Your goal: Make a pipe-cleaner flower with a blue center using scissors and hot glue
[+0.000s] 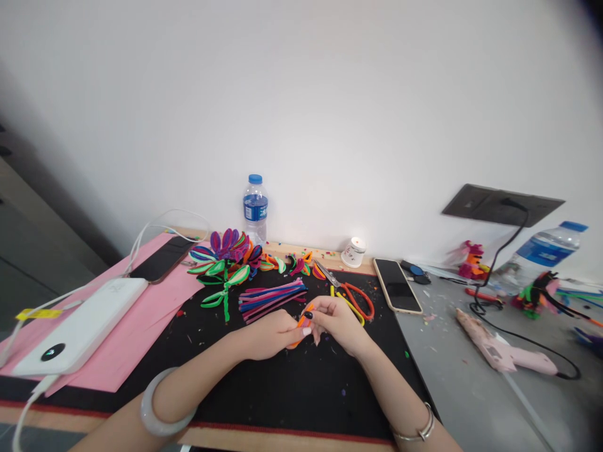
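Between my two hands is an orange pipe-cleaner petal (pixel 296 343) with some purple in it, held over the black mat (pixel 264 395). My left hand (pixel 276 333) grips its lower end between thumb and fingers. At the upper end, my right hand (pixel 336 323) pinches it; the fingers of both hands nearly meet and hide part of it. Just beyond lies a bundle of purple, pink and blue pipe cleaners (pixel 271 299). Orange-handled scissors (pixel 358 301) rest by my right hand, with a yellow pipe cleaner (pixel 351 306) beside them. Finished pipe-cleaner flowers and leaves (pixel 226 273) stand behind the bundle.
Left are pink sheets (pixel 136 339), a white power bank (pixel 85 320) with cables and a dark phone (pixel 164 258). A water bottle (pixel 255 210) and paper cup (pixel 353 252) stand by the wall. Right are another phone (pixel 398 285) and a corded glue gun (pixel 506 351).
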`<action>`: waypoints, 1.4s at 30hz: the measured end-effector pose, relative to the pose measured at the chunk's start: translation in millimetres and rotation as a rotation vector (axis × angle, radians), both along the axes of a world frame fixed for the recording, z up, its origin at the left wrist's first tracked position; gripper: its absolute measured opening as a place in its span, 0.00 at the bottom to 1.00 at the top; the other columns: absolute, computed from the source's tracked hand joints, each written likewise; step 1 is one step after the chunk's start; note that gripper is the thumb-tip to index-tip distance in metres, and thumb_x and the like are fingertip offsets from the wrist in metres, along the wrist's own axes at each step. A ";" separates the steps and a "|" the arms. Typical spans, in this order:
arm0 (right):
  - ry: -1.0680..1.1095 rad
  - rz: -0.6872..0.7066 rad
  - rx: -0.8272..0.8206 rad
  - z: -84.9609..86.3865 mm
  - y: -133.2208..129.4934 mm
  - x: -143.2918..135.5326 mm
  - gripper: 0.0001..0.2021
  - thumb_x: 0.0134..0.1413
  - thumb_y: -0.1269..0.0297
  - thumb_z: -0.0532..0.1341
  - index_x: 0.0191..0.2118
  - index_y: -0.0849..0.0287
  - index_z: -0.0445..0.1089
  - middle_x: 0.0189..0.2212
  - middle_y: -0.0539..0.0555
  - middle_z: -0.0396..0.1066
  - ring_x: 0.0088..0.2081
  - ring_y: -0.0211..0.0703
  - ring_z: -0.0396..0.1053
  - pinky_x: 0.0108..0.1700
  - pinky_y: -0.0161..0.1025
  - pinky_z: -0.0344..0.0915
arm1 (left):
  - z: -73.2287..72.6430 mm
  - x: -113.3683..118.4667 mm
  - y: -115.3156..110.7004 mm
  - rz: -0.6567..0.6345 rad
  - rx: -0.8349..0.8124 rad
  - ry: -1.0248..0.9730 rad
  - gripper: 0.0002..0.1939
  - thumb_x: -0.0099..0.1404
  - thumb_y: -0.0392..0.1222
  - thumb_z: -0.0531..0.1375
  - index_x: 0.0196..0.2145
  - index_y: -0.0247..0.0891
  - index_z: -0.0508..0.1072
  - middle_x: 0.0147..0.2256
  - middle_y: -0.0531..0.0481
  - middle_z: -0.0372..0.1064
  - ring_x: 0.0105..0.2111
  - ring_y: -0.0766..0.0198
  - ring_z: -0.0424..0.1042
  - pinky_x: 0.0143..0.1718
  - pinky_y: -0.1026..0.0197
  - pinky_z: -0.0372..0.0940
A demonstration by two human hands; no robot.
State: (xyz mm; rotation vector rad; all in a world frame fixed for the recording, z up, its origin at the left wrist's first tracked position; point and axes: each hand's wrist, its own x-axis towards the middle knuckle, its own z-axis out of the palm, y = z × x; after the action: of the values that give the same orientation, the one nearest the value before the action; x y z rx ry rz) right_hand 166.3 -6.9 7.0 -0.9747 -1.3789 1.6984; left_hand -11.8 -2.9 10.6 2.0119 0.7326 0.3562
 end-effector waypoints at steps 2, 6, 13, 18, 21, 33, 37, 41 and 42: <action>-0.006 0.003 0.019 -1.3 0.3 0.6 0.09 0.47 0.61 0.60 0.28 0.63 0.66 0.18 0.48 0.67 0.16 0.32 0.63 0.18 0.30 0.61 | -0.7 -0.4 -0.1 -0.011 0.019 0.018 0.26 0.64 0.52 0.41 0.15 0.35 0.55 0.14 0.57 0.48 0.16 0.72 0.48 0.20 0.65 0.46; -0.031 -0.007 0.047 -3.0 1.2 1.2 0.10 0.47 0.59 0.60 0.28 0.62 0.65 0.18 0.47 0.67 0.14 0.31 0.61 0.17 0.29 0.59 | -1.9 -0.9 -0.1 -0.026 0.068 0.058 0.25 0.65 0.52 0.41 0.15 0.35 0.53 0.14 0.57 0.45 0.16 0.73 0.47 0.20 0.65 0.45; -0.027 -0.114 0.059 -4.1 4.7 2.5 0.10 0.47 0.59 0.60 0.25 0.61 0.63 0.15 0.45 0.64 0.14 0.30 0.58 0.17 0.29 0.56 | -6.9 2.1 3.7 0.097 0.131 0.051 0.22 0.63 0.52 0.44 0.18 0.35 0.54 0.17 0.58 0.44 0.17 0.73 0.44 0.20 0.64 0.41; 0.028 -0.249 0.031 -5.1 7.0 4.9 0.10 0.46 0.60 0.61 0.25 0.61 0.63 0.13 0.43 0.60 0.13 0.27 0.53 0.15 0.27 0.50 | -9.3 2.8 8.1 0.250 0.120 -0.034 0.21 0.63 0.52 0.45 0.19 0.35 0.55 0.18 0.58 0.44 0.19 0.73 0.45 0.20 0.66 0.41; 0.100 -0.282 -0.031 -4.5 7.1 4.2 0.09 0.45 0.60 0.62 0.27 0.61 0.64 0.12 0.42 0.59 0.13 0.27 0.52 0.15 0.27 0.52 | -10.4 2.8 8.3 0.287 0.131 -0.051 0.19 0.64 0.49 0.45 0.20 0.34 0.57 0.17 0.58 0.48 0.19 0.73 0.47 0.20 0.67 0.42; 0.183 -0.285 -0.100 -4.1 6.5 2.7 0.11 0.42 0.61 0.63 0.27 0.61 0.62 0.14 0.44 0.62 0.14 0.28 0.55 0.15 0.27 0.54 | -7.2 2.5 4.9 0.364 0.172 -0.131 0.20 0.65 0.47 0.45 0.18 0.35 0.57 0.14 0.58 0.55 0.16 0.73 0.56 0.21 0.69 0.51; 0.187 -0.292 -0.077 -4.2 7.0 4.5 0.11 0.43 0.61 0.63 0.26 0.61 0.61 0.15 0.45 0.63 0.14 0.28 0.57 0.16 0.27 0.56 | -9.1 2.9 6.6 0.353 0.062 -0.158 0.18 0.64 0.47 0.46 0.23 0.34 0.64 0.18 0.55 0.63 0.16 0.72 0.60 0.20 0.69 0.55; 0.133 -0.299 -0.041 -3.2 6.3 3.5 0.11 0.43 0.60 0.63 0.25 0.60 0.61 0.16 0.45 0.64 0.14 0.29 0.58 0.16 0.27 0.57 | -7.1 4.1 7.8 0.336 0.046 -0.196 0.15 0.63 0.45 0.48 0.43 0.36 0.66 0.27 0.52 0.69 0.20 0.71 0.64 0.25 0.68 0.60; 0.110 -0.281 -0.030 -3.2 5.8 2.6 0.11 0.43 0.60 0.63 0.25 0.60 0.61 0.16 0.45 0.65 0.14 0.29 0.58 0.16 0.28 0.57 | -6.6 4.5 7.7 0.316 0.050 -0.196 0.15 0.63 0.44 0.49 0.45 0.37 0.65 0.28 0.52 0.69 0.22 0.70 0.65 0.27 0.68 0.61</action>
State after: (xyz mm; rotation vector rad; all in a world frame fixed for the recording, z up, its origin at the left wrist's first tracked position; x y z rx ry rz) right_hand 168.9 -1.1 3.8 -1.0232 -1.0918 1.5406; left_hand -7.2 4.8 4.0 1.8732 0.9249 0.7519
